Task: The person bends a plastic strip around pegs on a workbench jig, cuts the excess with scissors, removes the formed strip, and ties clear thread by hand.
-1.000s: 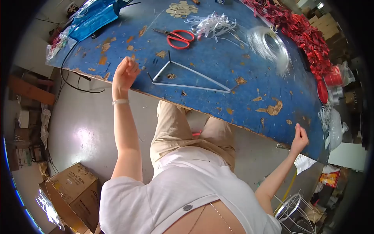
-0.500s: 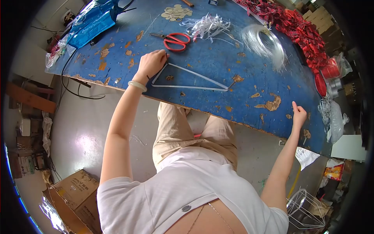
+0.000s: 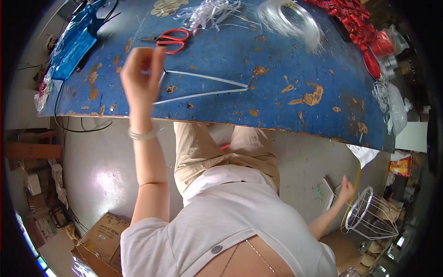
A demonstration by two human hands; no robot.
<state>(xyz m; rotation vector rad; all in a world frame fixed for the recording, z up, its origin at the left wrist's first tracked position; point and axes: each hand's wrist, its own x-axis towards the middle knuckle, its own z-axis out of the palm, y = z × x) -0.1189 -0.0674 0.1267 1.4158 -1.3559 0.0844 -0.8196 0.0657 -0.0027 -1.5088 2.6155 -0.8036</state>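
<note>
My left hand (image 3: 142, 76), a pale bangle on its wrist, is raised over the near left part of the table. Its fingers are curled but smeared by motion, so any grip is unclear. Behind it lies a thin white triangular frame (image 3: 207, 79) with dark tips at its corners; the hand covers part of its left side. Red-handled scissors (image 3: 174, 42) rest just beyond. Low on the right, off the table, my right hand (image 3: 345, 189) has its fingers closed; what they hold, if anything, is too small to see. It is near a white wire cage frame (image 3: 371, 214).
On the worn blue table (image 3: 207, 111) lie white strips (image 3: 210, 14), a coil of clear filament (image 3: 295, 21), pale discs (image 3: 168, 6) and a blue plastic bag (image 3: 76, 53). Red ribbon (image 3: 350, 27) runs along the right edge. A cardboard box (image 3: 101, 240) stands on the floor.
My left hand has lifted from the frame's left corner toward me. My right hand has dropped from above the table edge to beside the wire cage. The view has shifted.
</note>
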